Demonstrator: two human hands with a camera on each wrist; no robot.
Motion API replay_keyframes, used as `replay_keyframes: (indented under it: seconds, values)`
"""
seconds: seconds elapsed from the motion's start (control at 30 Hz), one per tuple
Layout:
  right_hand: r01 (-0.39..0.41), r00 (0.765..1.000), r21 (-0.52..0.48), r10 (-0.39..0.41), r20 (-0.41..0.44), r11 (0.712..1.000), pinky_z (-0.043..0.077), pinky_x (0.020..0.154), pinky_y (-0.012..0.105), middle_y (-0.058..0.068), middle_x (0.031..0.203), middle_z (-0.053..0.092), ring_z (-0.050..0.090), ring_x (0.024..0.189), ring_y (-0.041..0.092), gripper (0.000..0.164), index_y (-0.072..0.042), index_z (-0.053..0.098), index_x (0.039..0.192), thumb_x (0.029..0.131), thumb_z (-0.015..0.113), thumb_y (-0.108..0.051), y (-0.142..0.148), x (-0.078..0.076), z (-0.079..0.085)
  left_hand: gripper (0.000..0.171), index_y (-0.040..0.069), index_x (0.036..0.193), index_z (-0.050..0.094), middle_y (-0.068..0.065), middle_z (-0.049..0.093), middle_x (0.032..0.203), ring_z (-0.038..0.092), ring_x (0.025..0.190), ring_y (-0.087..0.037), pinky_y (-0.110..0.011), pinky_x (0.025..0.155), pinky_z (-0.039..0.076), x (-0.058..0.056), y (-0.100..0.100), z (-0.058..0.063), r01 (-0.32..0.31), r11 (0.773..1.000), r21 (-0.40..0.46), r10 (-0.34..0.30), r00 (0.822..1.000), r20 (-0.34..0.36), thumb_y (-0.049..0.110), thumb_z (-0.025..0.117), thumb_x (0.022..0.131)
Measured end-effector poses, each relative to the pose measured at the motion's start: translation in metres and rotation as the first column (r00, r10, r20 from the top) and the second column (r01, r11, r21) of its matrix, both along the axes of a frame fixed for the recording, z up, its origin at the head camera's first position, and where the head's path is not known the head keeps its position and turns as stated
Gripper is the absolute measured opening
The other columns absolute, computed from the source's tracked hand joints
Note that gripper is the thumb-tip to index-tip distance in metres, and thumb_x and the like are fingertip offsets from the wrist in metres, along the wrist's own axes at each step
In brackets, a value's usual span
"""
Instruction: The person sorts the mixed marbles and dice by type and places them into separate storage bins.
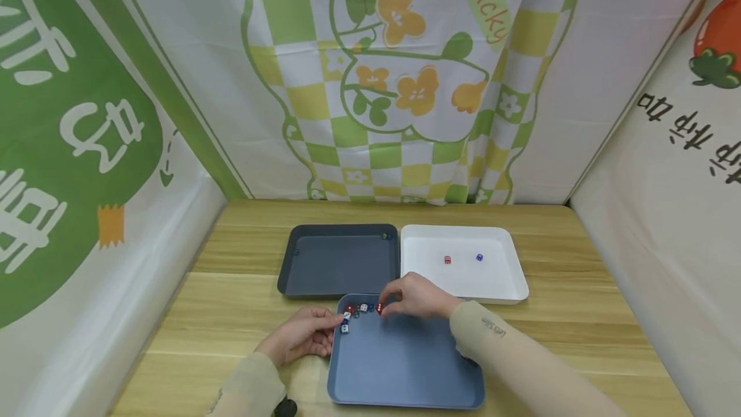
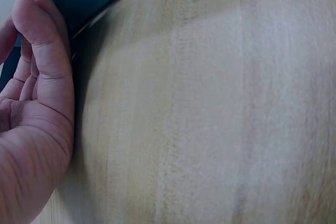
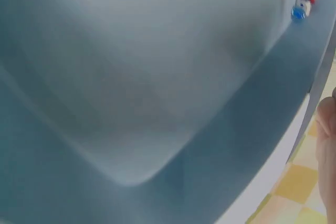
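Note:
A blue-grey tray [image 1: 411,365] lies nearest me, with several small dice along its far left corner. Among them are a white die [image 1: 345,329] by the left wall and another white die [image 1: 363,308] at the far wall. My right hand [image 1: 419,296] reaches over the far rim and pinches a red die [image 1: 379,307] between thumb and fingertips. At the left rim, my left hand [image 1: 307,334] grips the tray, thumb over the edge close to the dice and the other fingers curled outside. The right wrist view shows a blue die [image 3: 298,13] at one end of the row.
Behind, a dark grey tray [image 1: 341,269] holds a few small dice near its edges. Beside it a white tray [image 1: 463,282] has a red die [image 1: 448,260] and a blue die [image 1: 479,257]. All stand on a wooden table [image 1: 231,262] with printed curtains around it.

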State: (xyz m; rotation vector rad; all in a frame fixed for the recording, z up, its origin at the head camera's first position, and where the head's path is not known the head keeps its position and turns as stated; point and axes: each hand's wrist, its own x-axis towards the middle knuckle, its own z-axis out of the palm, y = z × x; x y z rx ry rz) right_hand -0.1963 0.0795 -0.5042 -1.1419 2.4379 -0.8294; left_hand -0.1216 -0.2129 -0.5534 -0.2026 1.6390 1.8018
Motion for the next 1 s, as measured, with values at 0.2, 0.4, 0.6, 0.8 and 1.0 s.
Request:
replay_keyframes:
  seconds: [0.2, 0.4, 0.6, 0.8, 1.0]
  values:
    - [0.048, 0.998, -0.034, -0.049, -0.026, 0.998, 0.044, 0.059, 0.021, -0.014, 0.087, 0.071, 0.050, 0.065, 0.001, 0.013, -0.021, 0.079, 0.100, 0.089, 0.082, -0.027, 0.010, -0.011, 0.006, 0.025, 0.007, 0.088, 0.063, -0.003, 0.061, 0.072, 0.060, 0.055, -0.009, -0.024, 0.054, 0.056, 0.001, -0.001, 0.001, 0.002, 1.000, 0.001, -0.002, 1.000, -0.003, 0.028, 0.068, 0.099]
    - [0.135, 0.991, -0.047, -0.134, 0.025, 0.990, 0.040, 0.057, 0.025, -0.009, 0.081, 0.070, 0.045, 0.060, 0.005, 0.010, -0.024, 0.078, 0.099, 0.090, 0.080, -0.028, 0.023, -0.021, 0.009, 0.025, 0.006, 0.089, 0.062, -0.003, 0.062, 0.072, 0.061, 0.055, -0.009, -0.025, 0.053, 0.055, 0.000, -0.001, 0.000, 0.005, 1.000, 0.005, -0.005, 1.000, 0.001, 0.029, 0.069, 0.099]
    - [0.204, 0.979, -0.017, -0.204, -0.001, 0.979, 0.039, 0.064, 0.034, -0.011, 0.076, 0.067, 0.046, 0.062, 0.006, 0.012, -0.025, 0.079, 0.100, 0.090, 0.080, -0.031, 0.034, -0.032, 0.008, 0.027, 0.006, 0.089, 0.063, -0.003, 0.062, 0.072, 0.061, 0.055, -0.010, -0.025, 0.054, 0.055, 0.000, -0.002, -0.001, 0.001, 1.000, 0.005, -0.001, 1.000, 0.004, 0.030, 0.071, 0.097]
    - [0.235, 0.972, -0.048, -0.236, -0.019, 0.971, 0.037, 0.058, 0.025, -0.007, 0.084, 0.071, 0.043, 0.064, 0.009, 0.013, -0.019, 0.079, 0.098, 0.088, 0.082, -0.027, 0.047, -0.045, 0.009, 0.027, 0.006, 0.088, 0.063, -0.003, 0.061, 0.072, 0.061, 0.055, -0.010, -0.025, 0.053, 0.055, 0.001, -0.001, 0.000, 0.001, 1.000, 0.003, -0.001, 1.000, 0.002, 0.030, 0.071, 0.098]
    - [0.318, 0.948, -0.044, -0.317, 0.029, 0.947, 0.036, 0.058, 0.028, -0.003, 0.084, 0.070, 0.044, 0.067, 0.012, 0.008, -0.023, 0.079, 0.095, 0.088, 0.082, -0.025, 0.062, -0.056, 0.008, 0.026, 0.007, 0.087, 0.062, -0.003, 0.061, 0.071, 0.061, 0.055, -0.010, -0.024, 0.053, 0.055, 0.001, 0.000, 0.001, -0.003, 1.000, 0.003, 0.003, 1.000, 0.006, 0.030, 0.070, 0.098]
